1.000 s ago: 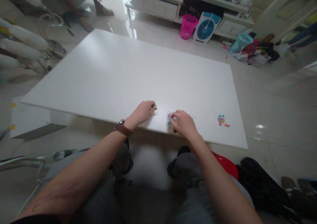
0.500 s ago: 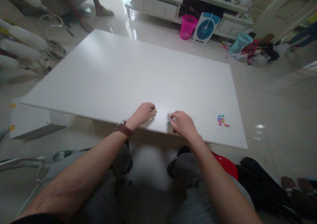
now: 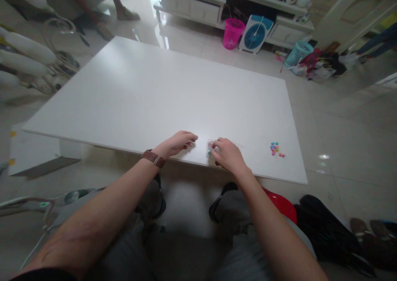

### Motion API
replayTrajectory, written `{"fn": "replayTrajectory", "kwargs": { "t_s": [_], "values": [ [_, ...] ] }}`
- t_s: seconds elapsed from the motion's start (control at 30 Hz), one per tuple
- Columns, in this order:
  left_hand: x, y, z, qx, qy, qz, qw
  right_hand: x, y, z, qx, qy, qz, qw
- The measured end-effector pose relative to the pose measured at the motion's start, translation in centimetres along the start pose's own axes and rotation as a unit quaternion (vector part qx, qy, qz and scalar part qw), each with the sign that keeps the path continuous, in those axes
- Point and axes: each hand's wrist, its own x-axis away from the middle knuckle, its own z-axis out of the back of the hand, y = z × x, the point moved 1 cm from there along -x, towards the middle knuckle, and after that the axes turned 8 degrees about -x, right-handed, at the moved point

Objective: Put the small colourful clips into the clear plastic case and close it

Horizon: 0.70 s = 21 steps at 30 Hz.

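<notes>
My left hand is just above the white table near its front edge, a brown-strapped watch on the wrist. Its index finger points right and the other fingers curl under; what they hold, if anything, is hidden. To its right lies a small clear plastic box with small coloured pieces inside. My right hand reaches over the box's right side, thumb and fingertips pinched together at it. Whatever is between those fingertips is too small to make out. Loose multicoloured beads lie farther right on the table.
Behind the table stand a pink basket, a blue and white fan and a light blue basket. White chairs are at the far left. A person's leg shows at the back. A red stool is by my right knee.
My left hand has turned over at the wrist, and its index finger has straightened. The small pale loop seen at its fingertips is now out of sight. My right hand remains at the box.
</notes>
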Motion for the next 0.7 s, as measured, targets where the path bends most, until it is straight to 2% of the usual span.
{"fn": "replayTrajectory", "kwargs": {
  "t_s": [0.2,0.53,0.7],
  "values": [
    [-0.24,0.11,0.04,0.126,-0.004,0.064,0.99,-0.23,-0.16,0.01,-0.004,-0.016,-0.006,1.0],
    [-0.66,-0.3,0.72,0.189,-0.017,0.046,0.981,-0.1,0.01,-0.28,-0.007,-0.01,0.002,1.0],
    [-0.81,-0.41,0.78,0.169,-0.019,0.042,0.985,-0.1,0.09,-0.28,-0.001,-0.012,0.002,1.0]
  ]
}}
